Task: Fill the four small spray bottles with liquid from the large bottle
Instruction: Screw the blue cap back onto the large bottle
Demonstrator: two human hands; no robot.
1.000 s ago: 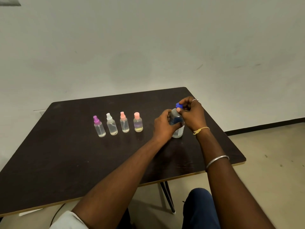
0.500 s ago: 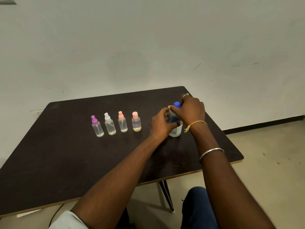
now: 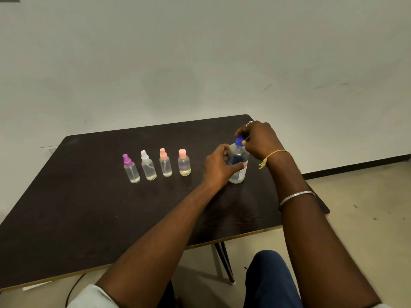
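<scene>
Large bottle (image 3: 239,172) being held beside four small ones
Its blue cap (image 3: 239,140) is being pinched by the right hand (image 3: 259,138), its clear body gripped by the left hand (image 3: 219,166); the purple-topped bottle (image 3: 131,172), white-topped bottle (image 3: 148,168), orange-topped bottle (image 3: 165,166) and pink-topped bottle (image 3: 184,166) are standing upright in a row.

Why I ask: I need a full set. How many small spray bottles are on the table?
4, in a row left of the large bottle: purple-capped, white-capped, salmon-capped, pink-capped. None appears hidden.

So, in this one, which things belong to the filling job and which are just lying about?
In the job: large bottle, held by the left hand; blue cap, pinched by the right hand; purple-topped spray bottle, white-topped spray bottle, two pink-topped spray bottles.
Lying about: dark cable on the floor.
</scene>
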